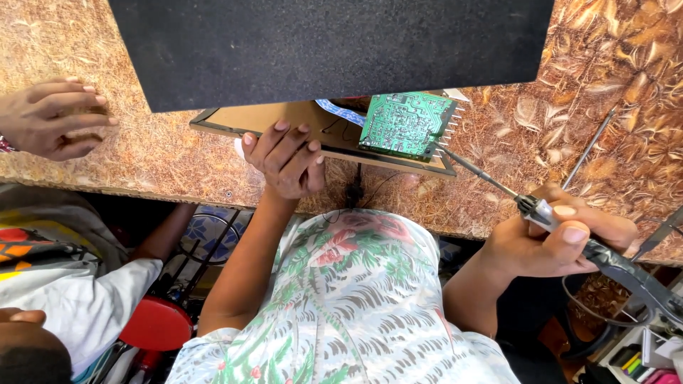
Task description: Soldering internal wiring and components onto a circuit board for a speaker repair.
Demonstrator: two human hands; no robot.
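A green circuit board [405, 124] lies tilted on a flat brown panel with a dark frame [270, 121], under the edge of a large black slab [327, 50]. My left hand [284, 160] rests on the panel's near edge, fingers spread and curled, holding nothing. My right hand [562, 238] grips a soldering iron [541, 210] by its dark handle. Its thin metal tip points up-left and ends at the board's right edge, beside a row of metal pins. A blue-and-white ribbon cable [341, 110] pokes out to the left of the board.
The worktop [142, 149] has a brown leaf-pattern surface. Another person's hand [53, 117] rests on it at the far left, their body below. A thin metal rod [587, 149] lies at the right. A red stool [156, 323] stands below the table edge.
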